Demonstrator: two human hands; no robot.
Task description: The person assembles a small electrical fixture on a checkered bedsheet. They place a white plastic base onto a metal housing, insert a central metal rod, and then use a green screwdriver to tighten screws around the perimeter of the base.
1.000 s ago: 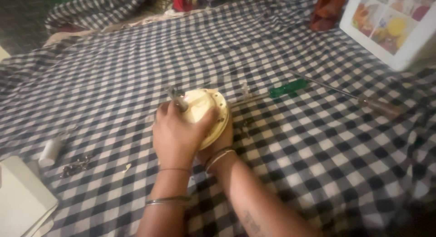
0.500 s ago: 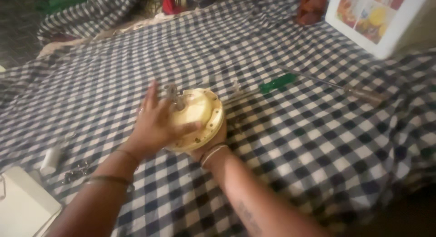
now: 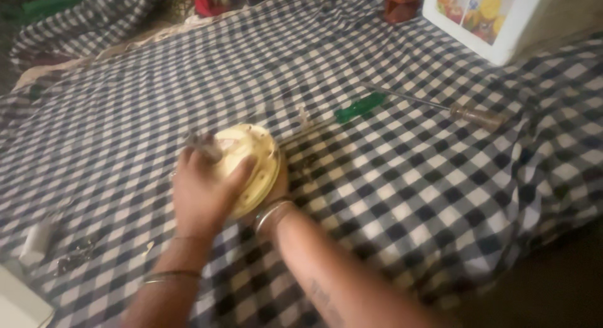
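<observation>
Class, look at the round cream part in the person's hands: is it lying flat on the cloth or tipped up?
Tipped up. The round cream part stands on edge, left hand over its face.

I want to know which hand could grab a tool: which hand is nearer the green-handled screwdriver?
Right. The right hand cups the far side of the round cream part, just short of the green-handled screwdriver. The left hand lies over the part's near-left side, farther away.
</observation>
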